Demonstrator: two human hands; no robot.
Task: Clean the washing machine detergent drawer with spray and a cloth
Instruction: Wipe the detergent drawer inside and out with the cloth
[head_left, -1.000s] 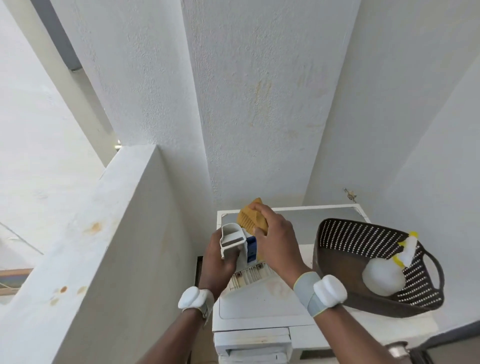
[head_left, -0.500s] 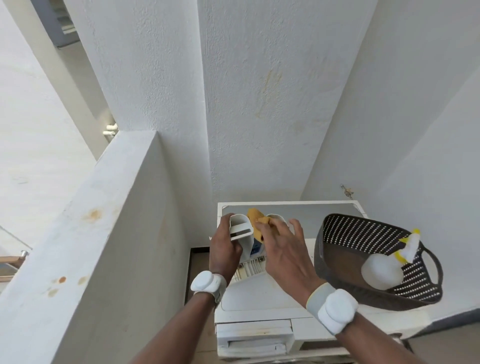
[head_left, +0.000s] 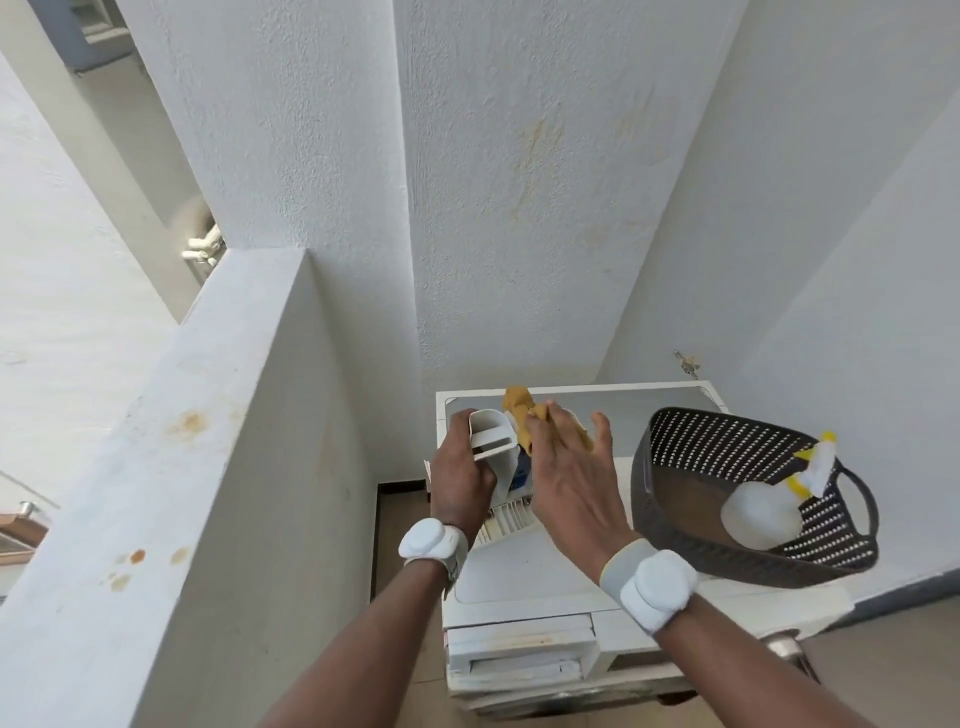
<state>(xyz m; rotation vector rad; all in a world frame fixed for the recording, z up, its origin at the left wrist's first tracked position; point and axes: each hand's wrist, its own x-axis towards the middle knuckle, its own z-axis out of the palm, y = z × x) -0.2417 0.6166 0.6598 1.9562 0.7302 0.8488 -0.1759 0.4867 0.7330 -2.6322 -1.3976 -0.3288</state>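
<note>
The white moulded-plastic detergent drawer (head_left: 493, 457) sits low in the frame just left of centre, lifted clear of the machine and tilted with its front face up. It looks light and rigid, a thin-walled hollow tray with ribbed slots showing at its lower end; such plastic probably turns slick once wet with spray, and the thin partitions might flex or crack under a hard squeeze. The safest hold is likely round the thick front face and the outer side walls, as now, rather than by the inner dividers.

The left hand (head_left: 460, 480) is closed round the drawer's left side near that front face. The right hand (head_left: 569, 470) lies over the drawer from the right with fingers spread fairly wide, pressing a soft mustard-yellow cloth (head_left: 522, 415) against it; whether the fingers actually pinch the cloth cannot be told. The cloth is limp and bunches up, so it should push easily into corners.

Below both hands is the white top-loading washing machine (head_left: 524, 577). On its right side, at the lower right of the frame, rests a dark brown perforated plastic basket (head_left: 680, 441), and inside it lies a white spray bottle with a yellow trigger (head_left: 761, 517)
</note>
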